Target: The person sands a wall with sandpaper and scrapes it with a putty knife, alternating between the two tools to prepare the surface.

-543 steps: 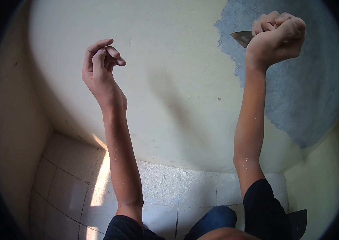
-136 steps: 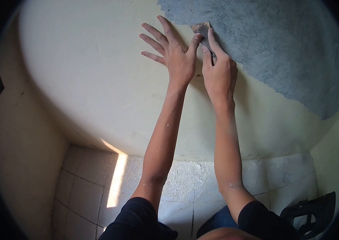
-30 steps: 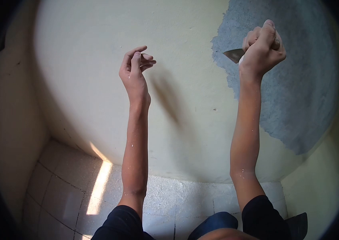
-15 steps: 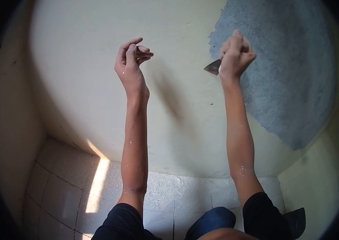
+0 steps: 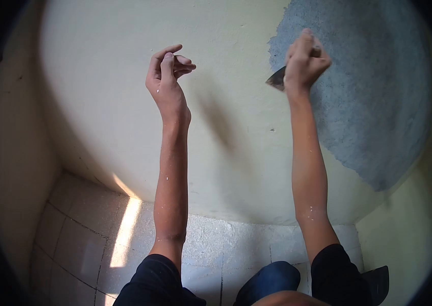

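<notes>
My right hand (image 5: 307,62) is wrapped round a scraper (image 5: 277,79), whose dark, pointed metal blade sticks out to the left below the fist. Its handle is mostly hidden in my fingers. In this view the fist overlaps the left part of a rough grey patch (image 5: 374,97) with a ragged edge, bordered by pale yellow-green paint on the wall (image 5: 241,168). To the left, my left hand (image 5: 169,76) is raised in front of the painted wall, its fingers loosely bent and apart, holding nothing. White flecks dot both forearms.
Tiled floor (image 5: 81,239) with pale dust and specks meets the foot of the wall. A strip of sunlight (image 5: 125,232) crosses it at the left. Side walls close in on both sides. A dark flat object (image 5: 379,285) shows beside my right sleeve; my knee (image 5: 272,280) is at the bottom.
My right hand has moved slightly up and to the right with the scraper. My left hand has stayed almost still.
</notes>
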A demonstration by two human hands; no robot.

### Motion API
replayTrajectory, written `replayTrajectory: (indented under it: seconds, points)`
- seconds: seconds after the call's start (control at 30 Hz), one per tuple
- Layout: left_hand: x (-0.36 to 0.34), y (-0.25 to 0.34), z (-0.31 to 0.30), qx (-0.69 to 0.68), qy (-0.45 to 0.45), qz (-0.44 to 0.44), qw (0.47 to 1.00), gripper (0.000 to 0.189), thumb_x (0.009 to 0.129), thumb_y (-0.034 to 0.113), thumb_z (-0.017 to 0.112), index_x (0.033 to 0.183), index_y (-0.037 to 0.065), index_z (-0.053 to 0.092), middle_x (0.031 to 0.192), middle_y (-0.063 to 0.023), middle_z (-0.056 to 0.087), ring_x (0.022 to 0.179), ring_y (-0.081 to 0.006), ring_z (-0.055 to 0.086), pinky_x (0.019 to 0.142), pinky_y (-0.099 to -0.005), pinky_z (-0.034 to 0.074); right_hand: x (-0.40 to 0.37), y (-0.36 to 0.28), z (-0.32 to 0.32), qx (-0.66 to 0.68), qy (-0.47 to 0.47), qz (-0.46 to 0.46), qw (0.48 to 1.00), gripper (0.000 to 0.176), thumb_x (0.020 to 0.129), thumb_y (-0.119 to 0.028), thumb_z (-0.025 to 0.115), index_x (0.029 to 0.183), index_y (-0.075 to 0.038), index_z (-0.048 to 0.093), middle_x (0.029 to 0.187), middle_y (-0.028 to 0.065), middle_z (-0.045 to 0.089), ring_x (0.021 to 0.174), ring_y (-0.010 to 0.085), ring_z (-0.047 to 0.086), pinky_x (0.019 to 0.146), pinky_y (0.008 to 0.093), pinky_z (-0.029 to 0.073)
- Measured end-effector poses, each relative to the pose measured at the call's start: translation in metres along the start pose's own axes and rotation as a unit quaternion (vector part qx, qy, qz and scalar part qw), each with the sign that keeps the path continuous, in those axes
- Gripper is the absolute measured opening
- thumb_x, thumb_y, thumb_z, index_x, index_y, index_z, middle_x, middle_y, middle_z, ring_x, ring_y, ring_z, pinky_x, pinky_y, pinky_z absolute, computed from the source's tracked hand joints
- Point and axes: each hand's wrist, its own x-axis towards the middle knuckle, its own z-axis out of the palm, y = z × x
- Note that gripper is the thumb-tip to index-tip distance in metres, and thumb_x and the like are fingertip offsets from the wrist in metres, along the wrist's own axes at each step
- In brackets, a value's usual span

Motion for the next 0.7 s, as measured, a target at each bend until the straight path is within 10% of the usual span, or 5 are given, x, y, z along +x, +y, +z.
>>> replayTrajectory:
  seconds: [0.2, 0.7]
  points:
    - [-0.001, 0.002, 0.000, 0.003, 0.006, -0.009, 1.000, 0.030, 0.106, 0.018, 0.050, 0.119, -0.002, 0.068, 0.084, -0.0047, 0.067, 0.080, -0.0159, 0.067, 0.085, -0.0339, 0.054, 0.006, -0.078, -0.013, 0.125, 0.033, -0.013, 0.991, 0.053, 0.105, -0.024, 0.056, 0.057, -0.014, 0.037, 0.049, -0.0075, 0.037, 0.047, 0.0042, 0.034, 0.048, 0.0293, 0.025]
    - [0.000, 0.006, -0.003, -0.008, 0.003, -0.001, 1.000, 0.032, 0.105, 0.019, 0.050, 0.122, -0.003, 0.066, 0.084, -0.0049, 0.067, 0.080, -0.0156, 0.066, 0.087, -0.0346, 0.054, 0.023, -0.021, 0.013, 0.052, -0.022, -0.113, 0.992, 0.051, 0.105, -0.016, 0.052, 0.055, -0.015, 0.043, 0.047, -0.0043, 0.043, 0.039, 0.0037, 0.037, 0.037, 0.0250, 0.029]
